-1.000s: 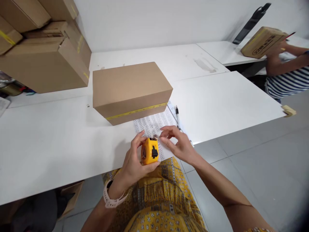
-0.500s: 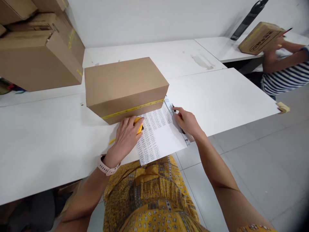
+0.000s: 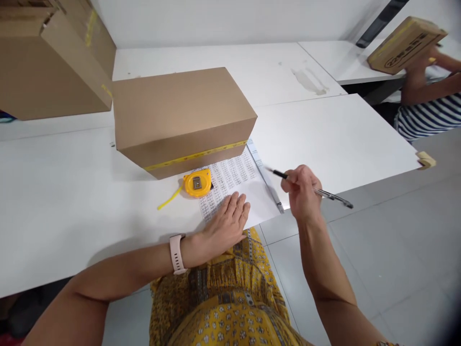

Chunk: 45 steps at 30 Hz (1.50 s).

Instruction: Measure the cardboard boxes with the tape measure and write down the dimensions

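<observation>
My left hand lies flat on a sheet of paper covered in columns of small handwriting. In my right hand is a pen, gripped above the table's front edge with its dark end toward the paper. A yellow tape measure rests on the paper's left edge, its yellow tab sticking out to the left. Behind the paper stands a closed cardboard box with yellow tape along its side; it covers the paper's far part. Under the paper's right side shows a pale blue and grey strip.
More cardboard boxes are stacked at the left back. At the right, a co-worker in a striped top holds a printed box. A dark bottle stands by the wall. The white table ends over a tiled floor.
My left hand has let go of the tape measure and moved right onto the paper. The right hand has picked up the pen from the paper's right side and lifted it.
</observation>
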Motion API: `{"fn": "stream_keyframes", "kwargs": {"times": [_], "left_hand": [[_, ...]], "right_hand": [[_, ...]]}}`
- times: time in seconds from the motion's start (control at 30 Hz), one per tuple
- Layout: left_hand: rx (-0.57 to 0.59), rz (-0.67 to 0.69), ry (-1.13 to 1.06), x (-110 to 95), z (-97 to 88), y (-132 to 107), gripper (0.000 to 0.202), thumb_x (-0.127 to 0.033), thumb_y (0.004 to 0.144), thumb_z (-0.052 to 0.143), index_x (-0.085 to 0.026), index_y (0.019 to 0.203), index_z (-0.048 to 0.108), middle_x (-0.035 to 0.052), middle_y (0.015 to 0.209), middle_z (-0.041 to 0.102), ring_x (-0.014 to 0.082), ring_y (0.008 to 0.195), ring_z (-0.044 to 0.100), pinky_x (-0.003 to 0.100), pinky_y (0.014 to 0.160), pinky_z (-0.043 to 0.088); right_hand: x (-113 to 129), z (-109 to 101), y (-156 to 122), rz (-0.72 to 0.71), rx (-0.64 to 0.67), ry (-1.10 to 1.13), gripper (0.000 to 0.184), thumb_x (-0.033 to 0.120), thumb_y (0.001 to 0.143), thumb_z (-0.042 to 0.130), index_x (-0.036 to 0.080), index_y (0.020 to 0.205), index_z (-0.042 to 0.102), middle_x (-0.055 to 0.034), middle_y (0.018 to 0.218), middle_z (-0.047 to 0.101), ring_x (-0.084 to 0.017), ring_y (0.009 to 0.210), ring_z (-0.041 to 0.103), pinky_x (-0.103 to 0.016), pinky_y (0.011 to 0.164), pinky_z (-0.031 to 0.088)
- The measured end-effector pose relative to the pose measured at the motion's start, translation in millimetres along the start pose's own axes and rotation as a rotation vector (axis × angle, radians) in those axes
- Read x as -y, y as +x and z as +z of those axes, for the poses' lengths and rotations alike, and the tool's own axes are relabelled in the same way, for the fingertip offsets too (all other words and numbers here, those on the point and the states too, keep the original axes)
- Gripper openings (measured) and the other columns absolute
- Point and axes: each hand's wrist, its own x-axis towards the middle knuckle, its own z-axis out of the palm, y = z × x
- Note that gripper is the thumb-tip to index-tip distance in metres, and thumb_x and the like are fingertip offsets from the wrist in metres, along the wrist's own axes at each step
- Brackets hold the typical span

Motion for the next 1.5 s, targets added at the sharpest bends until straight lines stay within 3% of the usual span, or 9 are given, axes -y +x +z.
{"fn": "stream_keyframes", "kwargs": {"times": [0.1, 0.17, 0.23, 0.37, 0.47, 0.53, 0.7, 0.97, 1.5], "left_hand": [[-0.06, -0.001, 0.07, 0.6, 5.4, 1.8, 0.061, -0.035, 0.102, 0.057, 0.005, 0.148, 0.051, 0.0323, 0.152, 0.049, 0.0422, 0.14, 0.052, 0.054, 0.117, 0.041], [-0.112, -0.001, 0.113, 0.0, 9.0, 2.3, 0.053, -0.024, 0.101, 0.053, 0.005, 0.145, 0.054, 0.0315, 0.148, 0.055, 0.0413, 0.136, 0.057, 0.054, 0.114, 0.044], [-0.143, -0.001, 0.134, -1.2, 10.9, 2.7, 0.05, -0.02, 0.1, 0.05, 0.005, 0.143, 0.056, 0.0311, 0.144, 0.058, 0.0404, 0.133, 0.06, 0.053, 0.113, 0.046], [-0.149, -0.024, 0.145, -5.1, 11.2, 4.4, 0.049, -0.019, 0.1, 0.048, 0.005, 0.142, 0.058, 0.0296, 0.14, 0.062, 0.0389, 0.13, 0.063, 0.052, 0.112, 0.046], [-0.149, -0.058, 0.135, -8.7, 10.8, 5.8, 0.049, -0.02, 0.1, 0.048, 0.004, 0.141, 0.059, 0.0283, 0.136, 0.066, 0.0385, 0.127, 0.065, 0.053, 0.111, 0.047], [-0.147, -0.072, 0.137, -10.5, 9.8, 6.2, 0.05, -0.022, 0.1, 0.048, 0.004, 0.141, 0.059, 0.0278, 0.135, 0.067, 0.0382, 0.125, 0.066, 0.054, 0.11, 0.048], [-0.131, -0.06, 0.17, -10.0, 2.9, 4.7, 0.05, -0.024, 0.102, 0.046, 0.003, 0.141, 0.06, 0.0266, 0.136, 0.067, 0.0368, 0.127, 0.065, 0.053, 0.11, 0.049], [-0.149, -0.033, 0.148, -6.5, -4.4, 1.4, 0.045, -0.019, 0.101, 0.046, 0.003, 0.136, 0.063, 0.0256, 0.129, 0.071, 0.0332, 0.119, 0.071, 0.047, 0.105, 0.054], [-0.168, -0.046, 0.11, -9.4, 2.0, 1.2, 0.042, -0.019, 0.102, 0.046, 0.003, 0.134, 0.064, 0.0266, 0.127, 0.072, 0.0331, 0.117, 0.071, 0.049, 0.106, 0.051]], "right_hand": [[-4.2, 18.5, -5.2, 0.175, 0.229, 0.04, 0.059, 0.082, 0.088, 0.047, 0.025, 0.083, 0.059, 0.0021, 0.059, 0.054, -0.014, 0.053, 0.053, -0.031, 0.056, 0.049], [-8.1, 29.7, -7.6, 0.278, 0.41, 0.032, 0.058, 0.08, 0.087, 0.055, 0.024, 0.101, 0.065, -0.0026, 0.074, 0.067, -0.018, 0.069, 0.065, -0.036, 0.069, 0.056], [-12.8, 39.1, -8.8, 0.322, 0.485, 0.003, 0.05, 0.067, 0.082, 0.073, 0.023, 0.105, 0.068, -0.0047, 0.086, 0.072, -0.019, 0.079, 0.068, -0.036, 0.076, 0.057], [-22.1, 52.2, -8.7, 0.266, 0.428, -0.098, 0.033, 0.051, 0.083, 0.079, 0.021, 0.084, 0.065, -0.0003, 0.077, 0.065, -0.013, 0.067, 0.059, -0.028, 0.062, 0.05], [-26.5, 57.5, -8.6, 0.195, 0.411, -0.156, 0.029, 0.048, 0.089, 0.073, 0.021, 0.088, 0.061, 0.001, 0.08, 0.062, -0.011, 0.067, 0.057, -0.025, 0.058, 0.046], [-28.4, 60.0, -9.2, 0.179, 0.397, -0.192, 0.028, 0.047, 0.089, 0.073, 0.022, 0.091, 0.06, 0.0009, 0.082, 0.062, -0.012, 0.068, 0.057, -0.026, 0.059, 0.047], [-33.3, 63.3, -12.9, 0.137, 0.281, -0.331, 0.034, 0.048, 0.088, 0.072, 0.023, 0.075, 0.053, 0.0048, 0.064, 0.052, -0.011, 0.054, 0.047, -0.026, 0.05, 0.04], [-35.0, 63.5, -16.4, 0.041, 0.359, -0.461, 0.027, 0.038, 0.093, 0.066, 0.024, 0.077, 0.051, 0.0057, 0.06, 0.052, -0.01, 0.051, 0.044, -0.026, 0.048, 0.037], [-35.4, 61.4, -17.5, 0.032, 0.371, -0.539, 0.029, 0.042, 0.094, 0.065, 0.024, 0.076, 0.051, 0.0047, 0.059, 0.054, -0.012, 0.051, 0.047, -0.027, 0.05, 0.039]]}}
